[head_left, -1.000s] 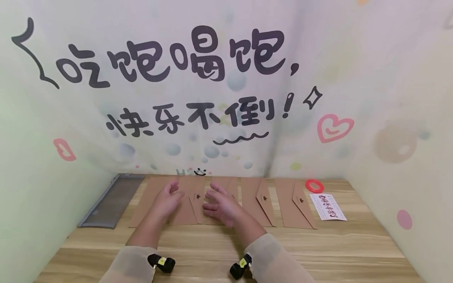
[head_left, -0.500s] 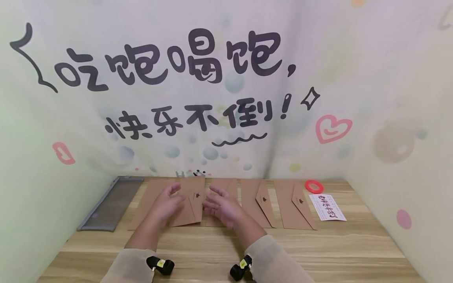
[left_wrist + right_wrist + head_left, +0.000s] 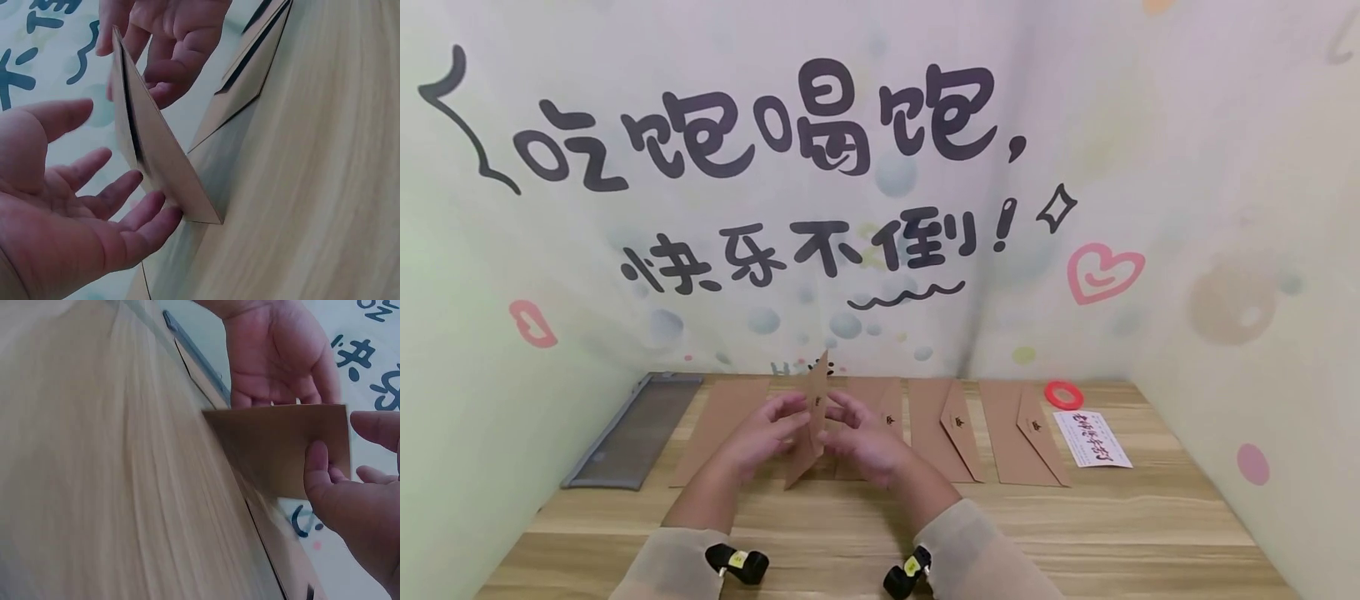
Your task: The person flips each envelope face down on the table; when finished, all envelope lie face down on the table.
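A brown paper envelope with a small dark crest stands upright on edge, slightly tilted, between both hands. My left hand is on its left side. In the left wrist view, its relaxed fingers reach the envelope's flap side while the thumb stays apart. On the opposite side is my right hand. The right wrist view shows its thumb lying over the plain face of the envelope, with the other fingers spread past the edge. Part of the left fingers is hidden behind the paper.
More brown envelopes lie flat in a row: one at left, others at right, including one and the last. A grey mesh pouch lies far left. A red ring and printed card sit at right.
The second envelope from the left lay flat, then its right side lifted and it now stands upright between the hands. Both hands have closed in on it.
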Demonstrator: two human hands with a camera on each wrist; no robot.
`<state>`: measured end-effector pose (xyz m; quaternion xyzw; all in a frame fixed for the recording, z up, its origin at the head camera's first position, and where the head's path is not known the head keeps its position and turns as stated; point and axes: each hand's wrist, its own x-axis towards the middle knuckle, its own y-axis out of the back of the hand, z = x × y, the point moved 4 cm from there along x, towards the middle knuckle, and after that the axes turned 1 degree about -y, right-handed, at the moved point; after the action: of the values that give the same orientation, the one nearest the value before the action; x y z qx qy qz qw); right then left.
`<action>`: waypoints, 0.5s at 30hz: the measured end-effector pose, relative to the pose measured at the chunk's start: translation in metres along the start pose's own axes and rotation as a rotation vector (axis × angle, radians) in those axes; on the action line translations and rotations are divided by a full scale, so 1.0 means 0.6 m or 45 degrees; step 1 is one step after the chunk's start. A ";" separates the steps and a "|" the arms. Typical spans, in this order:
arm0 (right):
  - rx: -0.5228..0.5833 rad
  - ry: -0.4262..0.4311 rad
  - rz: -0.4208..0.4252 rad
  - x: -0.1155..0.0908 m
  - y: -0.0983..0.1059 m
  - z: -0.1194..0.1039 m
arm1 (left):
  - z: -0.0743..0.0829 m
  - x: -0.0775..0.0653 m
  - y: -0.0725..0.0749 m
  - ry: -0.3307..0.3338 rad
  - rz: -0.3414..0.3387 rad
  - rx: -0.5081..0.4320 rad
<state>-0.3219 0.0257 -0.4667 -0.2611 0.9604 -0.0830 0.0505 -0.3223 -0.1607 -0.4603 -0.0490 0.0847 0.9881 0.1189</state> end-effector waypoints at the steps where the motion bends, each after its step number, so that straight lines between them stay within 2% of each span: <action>1: 0.010 -0.002 -0.009 -0.001 -0.004 -0.001 | 0.002 -0.001 -0.001 0.003 -0.016 -0.019; 4: 0.039 -0.012 -0.030 -0.005 -0.015 -0.004 | 0.007 -0.004 -0.004 0.003 -0.048 -0.041; 10: 0.061 -0.042 -0.032 -0.008 -0.025 -0.003 | 0.016 -0.011 -0.011 -0.001 -0.034 -0.012; 15: 0.002 -0.056 -0.061 -0.009 -0.028 -0.004 | 0.023 -0.014 -0.017 -0.027 -0.015 -0.031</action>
<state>-0.3090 0.0144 -0.4610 -0.2857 0.9525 -0.0791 0.0696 -0.3129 -0.1504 -0.4476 -0.0406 0.0711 0.9888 0.1251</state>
